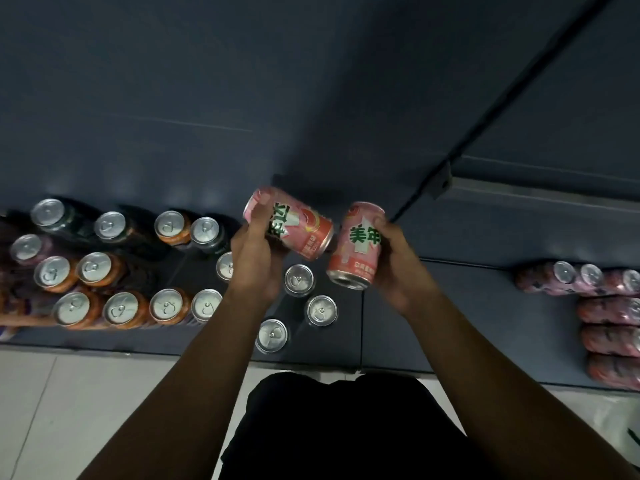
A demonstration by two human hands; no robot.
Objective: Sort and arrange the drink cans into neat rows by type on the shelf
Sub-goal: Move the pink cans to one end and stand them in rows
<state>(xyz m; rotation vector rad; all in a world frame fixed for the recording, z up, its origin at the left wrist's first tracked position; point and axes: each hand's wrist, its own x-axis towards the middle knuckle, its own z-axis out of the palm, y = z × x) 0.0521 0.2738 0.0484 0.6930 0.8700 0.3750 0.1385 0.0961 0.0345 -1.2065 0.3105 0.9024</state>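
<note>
A shop aisle, seen from above. Rows of drink cans (114, 268) fill a dark retail shelf (391, 327) above a pale tiled floor (86, 393).

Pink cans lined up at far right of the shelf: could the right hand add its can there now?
Probably yes. The right hand grips a pink can, and bare shelf lies between it and the pink row; nothing blocks.

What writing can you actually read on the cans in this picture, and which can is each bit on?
"美年", big green characters, on the pink can in the right hand.
Big green characters on the pink can in the left hand: turned sideways and partly covered by fingers, not readable.
Small white print low on both held cans: too blurred.
Standing cans on the shelf: only tops show, no text.
Pink cans lying at the right: too dim.
</note>
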